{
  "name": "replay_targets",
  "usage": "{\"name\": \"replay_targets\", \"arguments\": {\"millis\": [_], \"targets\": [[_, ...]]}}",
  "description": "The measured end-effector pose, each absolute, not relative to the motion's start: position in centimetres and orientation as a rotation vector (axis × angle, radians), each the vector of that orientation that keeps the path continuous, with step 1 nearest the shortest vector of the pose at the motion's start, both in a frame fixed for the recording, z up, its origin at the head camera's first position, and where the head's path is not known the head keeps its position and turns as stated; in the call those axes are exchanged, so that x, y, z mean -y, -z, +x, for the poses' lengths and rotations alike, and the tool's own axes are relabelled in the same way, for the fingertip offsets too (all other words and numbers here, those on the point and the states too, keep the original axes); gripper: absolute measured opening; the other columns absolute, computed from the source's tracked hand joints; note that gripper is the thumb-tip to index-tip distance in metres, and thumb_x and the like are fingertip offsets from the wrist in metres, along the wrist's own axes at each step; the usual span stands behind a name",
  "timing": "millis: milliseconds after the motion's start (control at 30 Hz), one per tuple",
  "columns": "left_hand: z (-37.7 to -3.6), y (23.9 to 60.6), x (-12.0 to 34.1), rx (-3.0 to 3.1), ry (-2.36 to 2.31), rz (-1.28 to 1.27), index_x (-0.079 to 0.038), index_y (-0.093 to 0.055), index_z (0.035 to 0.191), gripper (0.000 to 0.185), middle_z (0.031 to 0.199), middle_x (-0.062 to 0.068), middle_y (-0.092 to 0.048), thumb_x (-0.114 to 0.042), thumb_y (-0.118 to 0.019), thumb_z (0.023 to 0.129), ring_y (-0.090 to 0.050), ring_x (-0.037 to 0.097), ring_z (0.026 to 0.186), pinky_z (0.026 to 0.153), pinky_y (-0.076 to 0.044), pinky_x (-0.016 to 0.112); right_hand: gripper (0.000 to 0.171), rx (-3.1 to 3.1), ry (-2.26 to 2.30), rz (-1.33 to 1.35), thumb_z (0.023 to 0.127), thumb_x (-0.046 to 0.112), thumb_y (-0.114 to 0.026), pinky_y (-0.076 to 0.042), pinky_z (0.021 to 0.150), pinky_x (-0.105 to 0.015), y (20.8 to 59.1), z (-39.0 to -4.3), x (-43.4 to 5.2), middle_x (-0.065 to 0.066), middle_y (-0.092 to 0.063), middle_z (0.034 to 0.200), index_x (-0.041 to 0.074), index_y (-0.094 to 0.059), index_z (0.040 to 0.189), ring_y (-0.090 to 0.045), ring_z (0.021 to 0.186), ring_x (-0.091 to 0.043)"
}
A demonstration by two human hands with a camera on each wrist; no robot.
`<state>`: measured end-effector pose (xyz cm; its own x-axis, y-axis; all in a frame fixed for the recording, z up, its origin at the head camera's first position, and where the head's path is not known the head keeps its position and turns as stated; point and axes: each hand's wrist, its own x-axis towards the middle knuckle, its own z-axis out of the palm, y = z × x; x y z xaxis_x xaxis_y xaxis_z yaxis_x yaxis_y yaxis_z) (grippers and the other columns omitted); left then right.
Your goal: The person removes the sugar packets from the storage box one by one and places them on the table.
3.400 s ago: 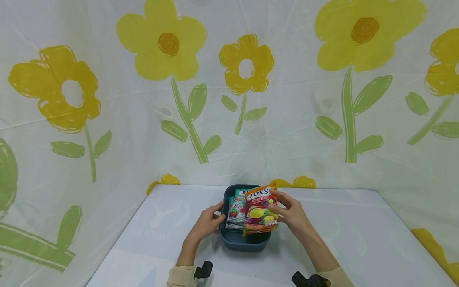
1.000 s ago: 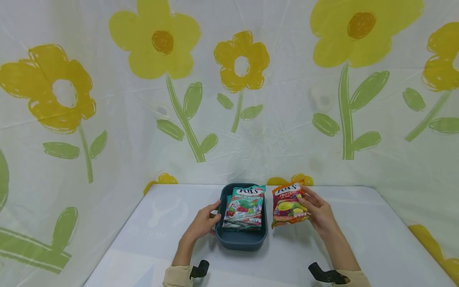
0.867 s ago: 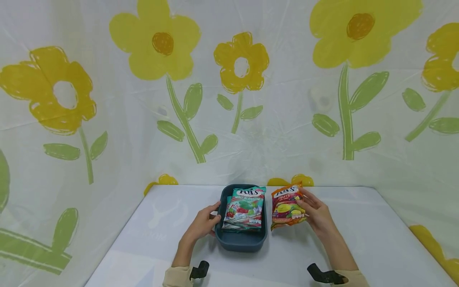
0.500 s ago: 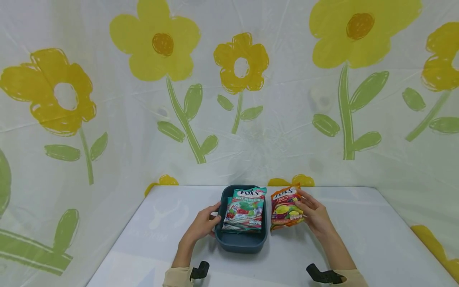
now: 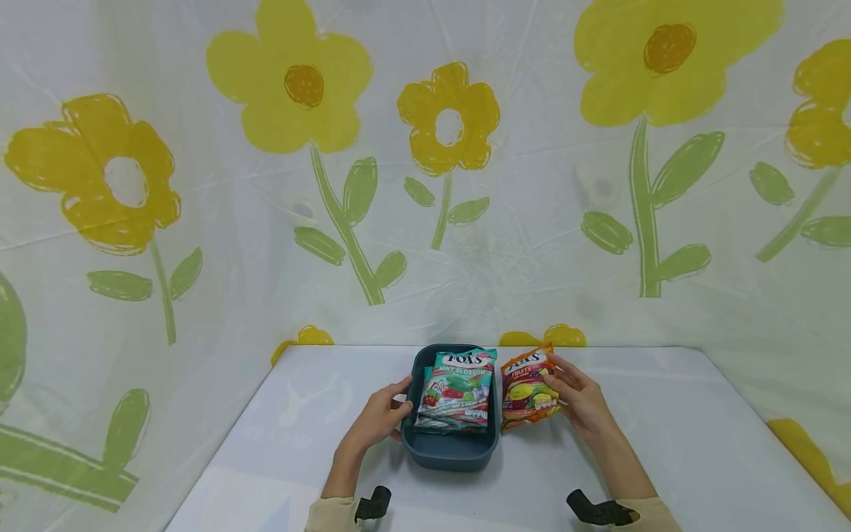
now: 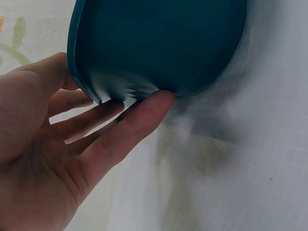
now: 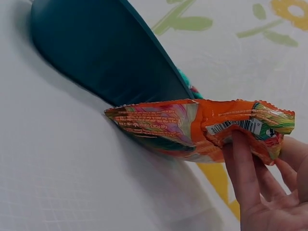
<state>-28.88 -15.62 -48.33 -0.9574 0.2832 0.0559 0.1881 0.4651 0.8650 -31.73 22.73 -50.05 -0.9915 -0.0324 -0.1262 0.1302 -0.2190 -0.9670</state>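
Observation:
My left hand (image 5: 377,420) holds the left side of a dark blue plastic bin (image 5: 448,452). In the left wrist view, its thumb is at the rim while the other fingers lie along the outer wall (image 6: 159,43). Two teal mint candy bags (image 5: 459,391) lie stacked inside the bin, the upper one covering most of the lower. Just right of the bin, my right hand (image 5: 585,403) pinches an orange and red fruit candy bag (image 5: 527,388) by its right side. The right wrist view shows this candy bag (image 7: 163,122) edge-on, its far end close to the bin wall.
A white table (image 5: 292,458) lies under everything. Behind it hangs a pale curtain (image 5: 532,273) printed with yellow flowers. Both wrists carry black camera mounts, with the left mount (image 5: 374,504) below the bin.
The fruit candy bag has moved from above the bin to its right side, then slightly back left, in my right hand. The upper mint bag is now uncovered. My left hand stays on the bin.

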Motion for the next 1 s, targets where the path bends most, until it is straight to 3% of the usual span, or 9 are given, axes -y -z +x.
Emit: {"name": "replay_targets", "arguments": {"millis": [633,733,867,1000], "targets": [[-28.90,48.69,15.52,-2.607,-1.530,0.427,-0.003,-0.036,0.151,0.054,0.145,0.028,-0.045,-0.011,-0.052,0.100,-0.064,0.039,0.113,0.055,-0.061,0.037,0.062,-1.897,2.353,0.158,0.093,0.033,-0.065,-0.059,0.082,-0.023,50.19,-32.24,-22.78,0.021,-0.062,0.113,0.027,-0.042,0.150,-0.063,0.097,-0.003],[-28.92,48.62,15.54,-2.610,-1.532,0.437,-0.003,-0.036,0.151,0.054,0.145,0.028,-0.045,-0.011,-0.052,0.100,-0.064,0.040,0.113,0.055,-0.061,0.038,0.063,-1.939,2.311,0.186,0.093,0.039,-0.065,-0.058,0.083,-0.022,50.11,-32.35,-22.76,0.017,-0.058,0.124,0.029,-0.041,0.150,-0.062,0.098,-0.001],[-28.90,48.57,15.50,-2.609,-1.529,0.441,-0.003,-0.035,0.151,0.054,0.145,0.028,-0.046,-0.010,-0.051,0.100,-0.063,0.040,0.114,0.055,-0.061,0.037,0.066,-2.058,2.213,0.166,0.092,0.044,-0.064,-0.056,0.084,-0.019,50.00,-32.32,-22.81,0.001,-0.046,0.148,0.029,-0.038,0.151,-0.059,0.104,-0.003],[-28.83,48.53,15.50,-2.610,-1.527,0.430,-0.003,-0.035,0.151,0.054,0.145,0.028,-0.046,-0.010,-0.051,0.100,-0.064,0.040,0.113,0.055,-0.061,0.036,0.069,-2.259,2.044,0.063,0.091,0.048,-0.064,-0.053,0.085,-0.019,49.85,-32.22,-22.87,-0.010,-0.033,0.159,0.030,-0.037,0.152,-0.051,0.123,-0.018]]}}
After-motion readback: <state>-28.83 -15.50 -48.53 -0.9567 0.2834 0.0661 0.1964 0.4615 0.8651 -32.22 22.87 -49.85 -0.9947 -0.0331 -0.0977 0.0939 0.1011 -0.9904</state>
